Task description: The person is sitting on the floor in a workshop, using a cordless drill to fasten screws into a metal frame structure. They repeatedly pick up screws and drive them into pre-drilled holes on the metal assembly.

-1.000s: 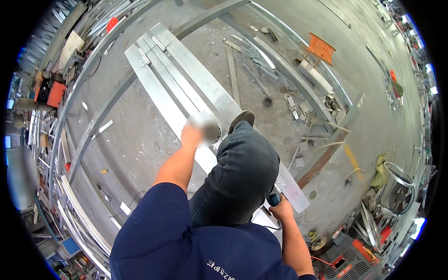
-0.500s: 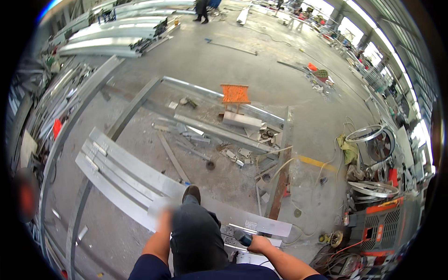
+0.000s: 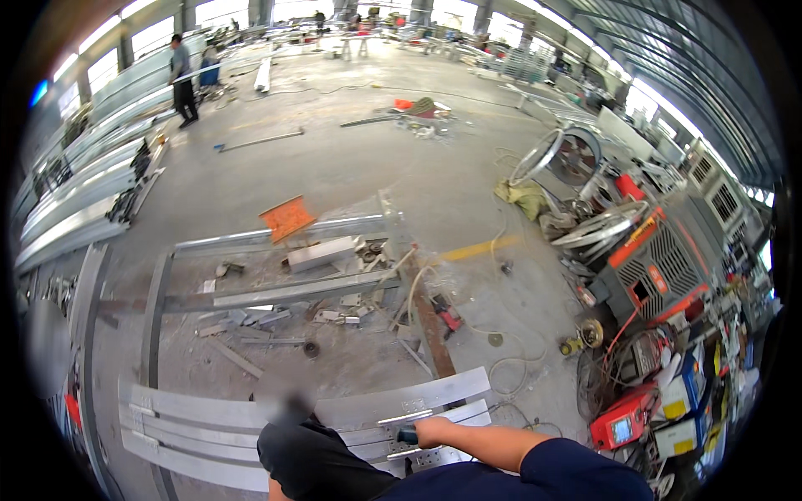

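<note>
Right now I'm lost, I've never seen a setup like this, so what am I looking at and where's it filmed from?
There's no robot, just a person in a navy top working bare-handed. A wide fisheye camera on the head looks out, so straight edges bend. The right hand holds a dark tool at the long silver slats. The left hand is out of sight, seemingly behind the bent leg. Farther out, metal scraps and an orange piece lie around the floor.
</note>
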A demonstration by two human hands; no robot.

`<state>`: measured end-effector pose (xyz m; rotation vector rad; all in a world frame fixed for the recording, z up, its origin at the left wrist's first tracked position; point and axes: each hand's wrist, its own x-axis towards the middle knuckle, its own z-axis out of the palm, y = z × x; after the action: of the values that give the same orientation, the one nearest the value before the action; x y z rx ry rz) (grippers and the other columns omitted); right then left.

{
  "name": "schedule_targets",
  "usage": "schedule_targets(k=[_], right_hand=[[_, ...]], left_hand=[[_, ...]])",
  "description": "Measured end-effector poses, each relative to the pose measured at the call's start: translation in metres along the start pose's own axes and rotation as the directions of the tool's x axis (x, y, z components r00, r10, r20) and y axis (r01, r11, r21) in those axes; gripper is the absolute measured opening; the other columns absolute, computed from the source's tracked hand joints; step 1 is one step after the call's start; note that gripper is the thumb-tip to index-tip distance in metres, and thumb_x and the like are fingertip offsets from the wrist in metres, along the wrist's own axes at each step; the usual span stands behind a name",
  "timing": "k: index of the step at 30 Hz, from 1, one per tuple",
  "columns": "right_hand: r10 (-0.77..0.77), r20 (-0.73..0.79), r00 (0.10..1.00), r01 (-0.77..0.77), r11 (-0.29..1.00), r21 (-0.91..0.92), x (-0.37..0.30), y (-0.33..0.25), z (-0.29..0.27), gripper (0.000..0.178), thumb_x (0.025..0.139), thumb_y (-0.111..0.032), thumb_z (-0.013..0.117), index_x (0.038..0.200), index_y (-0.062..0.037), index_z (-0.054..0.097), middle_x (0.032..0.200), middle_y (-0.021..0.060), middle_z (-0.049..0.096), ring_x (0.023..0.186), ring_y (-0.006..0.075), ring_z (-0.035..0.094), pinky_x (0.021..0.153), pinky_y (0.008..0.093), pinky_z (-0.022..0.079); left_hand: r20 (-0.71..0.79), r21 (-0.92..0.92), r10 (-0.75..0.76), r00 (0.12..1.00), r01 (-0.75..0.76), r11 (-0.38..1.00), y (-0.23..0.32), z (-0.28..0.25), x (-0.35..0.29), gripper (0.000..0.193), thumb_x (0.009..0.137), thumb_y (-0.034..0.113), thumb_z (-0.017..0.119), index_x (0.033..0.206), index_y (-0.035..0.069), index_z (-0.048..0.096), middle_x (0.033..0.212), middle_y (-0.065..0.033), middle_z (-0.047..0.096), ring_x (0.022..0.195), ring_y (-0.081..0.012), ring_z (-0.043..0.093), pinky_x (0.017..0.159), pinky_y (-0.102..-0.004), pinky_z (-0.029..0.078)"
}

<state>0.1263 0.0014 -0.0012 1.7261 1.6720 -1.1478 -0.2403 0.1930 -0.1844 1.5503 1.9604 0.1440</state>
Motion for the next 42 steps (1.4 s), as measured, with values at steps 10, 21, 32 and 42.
schedule_targets(k=[10, 21, 32, 42], right_hand=[[-0.020, -0.052, 0.998, 0.022, 1.000, 0.019, -0.016, -0.007, -0.004, 0.034, 0.075, -0.018, 0.061, 0.106, -0.0037, 0.065, 0.100, 0.0197, 0.070, 0.093, 0.0368, 0.068, 0.078, 0.0458, 0.055], [-0.050, -0.017, 0.999, 0.050, 0.998, 0.025, -0.035, -0.018, -0.021, 0.038, 0.076, -0.019, 0.062, 0.111, -0.0035, 0.062, 0.103, 0.0200, 0.070, 0.095, 0.0371, 0.068, 0.080, 0.0466, 0.054], [-0.057, -0.075, 0.995, 0.063, 0.995, 0.080, -0.045, -0.031, -0.010, 0.037, 0.074, -0.016, 0.063, 0.108, -0.0016, 0.065, 0.105, 0.0226, 0.069, 0.099, 0.0377, 0.066, 0.084, 0.0455, 0.053], [0.106, -0.302, 0.947, 0.116, 0.766, 0.633, -0.191, 0.039, -0.016, 0.060, 0.067, -0.024, 0.073, 0.122, -0.0049, 0.061, 0.097, 0.0177, 0.071, 0.090, 0.0315, 0.068, 0.079, 0.0390, 0.053]], left_hand=[[0.069, -0.156, -0.058, 0.996, 0.068, 0.985, 0.025, -0.009, 0.006, 0.025, 0.100, 0.031, 0.049, 0.092, 0.009, 0.059, 0.085, -0.0083, 0.058, 0.077, -0.0208, 0.057, 0.069, -0.0367, 0.047], [0.200, -0.593, -0.317, 0.927, 0.372, 0.714, -0.027, -0.004, -0.044, 0.029, 0.100, 0.033, 0.048, 0.084, 0.011, 0.056, 0.076, -0.0052, 0.054, 0.070, -0.0179, 0.053, 0.063, -0.0338, 0.045], [0.234, -0.968, -0.448, 0.863, 0.248, -0.028, -0.098, -0.086, -0.092, 0.034, 0.101, 0.035, 0.047, 0.077, 0.012, 0.054, 0.068, -0.0021, 0.050, 0.063, -0.0149, 0.049, 0.058, -0.0308, 0.043], [-0.323, -0.931, 0.060, 0.944, -0.329, 0.158, 0.117, -0.317, -0.175, 0.036, 0.098, 0.037, 0.058, 0.070, 0.018, 0.045, 0.056, 0.0070, 0.032, 0.043, -0.0045, 0.026, 0.038, -0.0240, 0.020]])
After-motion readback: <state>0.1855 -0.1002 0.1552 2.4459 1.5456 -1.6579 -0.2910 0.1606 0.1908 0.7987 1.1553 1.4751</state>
